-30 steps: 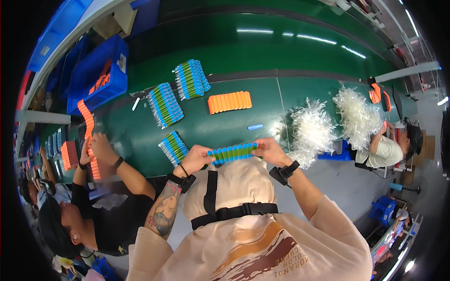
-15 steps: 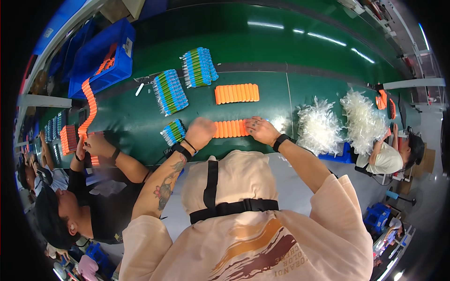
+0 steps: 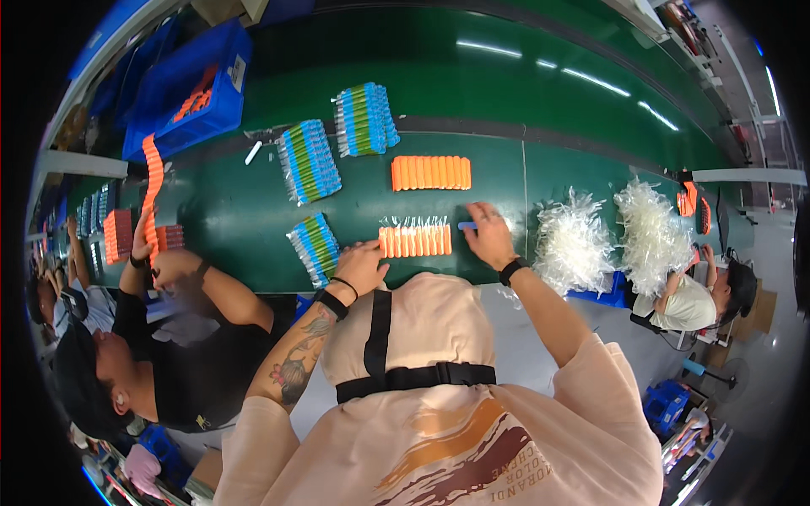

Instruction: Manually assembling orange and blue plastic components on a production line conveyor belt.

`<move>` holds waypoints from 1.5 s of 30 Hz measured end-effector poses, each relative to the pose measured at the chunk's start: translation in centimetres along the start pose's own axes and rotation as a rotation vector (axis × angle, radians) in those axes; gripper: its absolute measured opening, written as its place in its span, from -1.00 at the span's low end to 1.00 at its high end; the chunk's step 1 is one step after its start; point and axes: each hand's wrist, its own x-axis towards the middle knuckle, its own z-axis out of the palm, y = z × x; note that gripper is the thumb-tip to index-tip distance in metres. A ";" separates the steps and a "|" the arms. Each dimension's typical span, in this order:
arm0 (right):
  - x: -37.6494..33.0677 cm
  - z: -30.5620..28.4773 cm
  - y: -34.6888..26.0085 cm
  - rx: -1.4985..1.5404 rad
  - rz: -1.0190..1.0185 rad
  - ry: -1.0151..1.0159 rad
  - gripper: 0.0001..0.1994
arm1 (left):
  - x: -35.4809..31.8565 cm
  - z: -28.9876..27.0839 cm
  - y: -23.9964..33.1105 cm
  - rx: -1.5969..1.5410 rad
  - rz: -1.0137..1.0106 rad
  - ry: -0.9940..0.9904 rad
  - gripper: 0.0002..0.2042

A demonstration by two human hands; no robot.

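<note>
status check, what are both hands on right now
Left hand flat at the left end of the near orange row. Right hand reaching a small blue piece beside the row. Nothing between hands and row.

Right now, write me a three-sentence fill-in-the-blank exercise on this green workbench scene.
1. The left hand rests beside the near row of ___ plastic tubes.
2. The right hand touches a small ___ piece.
3. The heaps of clear plastic bags lie to the person's ___.

Missing words: orange; blue; right
</note>
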 end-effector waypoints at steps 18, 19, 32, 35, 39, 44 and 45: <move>3.7 0.8 -2.4 -0.053 0.125 -0.398 -0.71 | 1.5 4.3 -1.1 -0.574 -0.603 0.083 -0.42; 3.8 0.5 -2.5 -0.132 0.159 -0.425 -0.73 | 1.5 4.7 -1.2 -0.598 -0.584 0.079 -0.46; 5.4 3.8 -5.5 -0.206 0.006 -0.360 -0.72 | 1.5 4.0 -1.2 -0.636 -0.635 0.130 -0.73; 4.7 2.7 -2.9 -0.289 -0.048 -0.352 -0.71 | 1.9 4.3 -1.3 -0.669 -0.647 0.158 -0.77; 5.2 1.9 -2.7 -0.389 -0.137 -0.459 -0.71 | 1.4 5.3 -1.6 -0.640 -0.671 0.198 -0.74; 7.4 4.9 -7.1 -0.389 -0.310 -0.489 -0.80 | 1.5 5.7 -1.8 -0.641 -0.656 0.225 -0.76; 7.9 6.1 -8.3 -0.361 -0.300 -0.469 -0.80 | 1.8 5.6 -1.8 -0.619 -0.631 0.243 -0.75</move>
